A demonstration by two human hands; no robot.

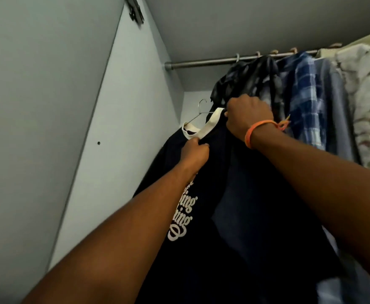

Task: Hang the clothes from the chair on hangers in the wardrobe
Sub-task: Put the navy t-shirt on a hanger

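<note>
1. Wardrobe rail (203, 62) up top, shirts bunched at its right end.
2. Dark T-shirt (212, 194) hangs below it, held up.
3. Right hand (246, 116) curls round the cream collar (210, 123), probably the hanger (198, 111) too.
4. Left hand (195, 153) pinches the collar's front.

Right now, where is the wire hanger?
The wire hanger is left of centre, inside the white collar of the dark T-shirt, its hook free below the rail, just left of the right hand.

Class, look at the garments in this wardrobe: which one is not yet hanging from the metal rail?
The black T-shirt with the cream collar and white lettering. Both hands, left and right, grip it, and its wire hanger's hook sits below the rail, unlike the hung shirts.
</note>
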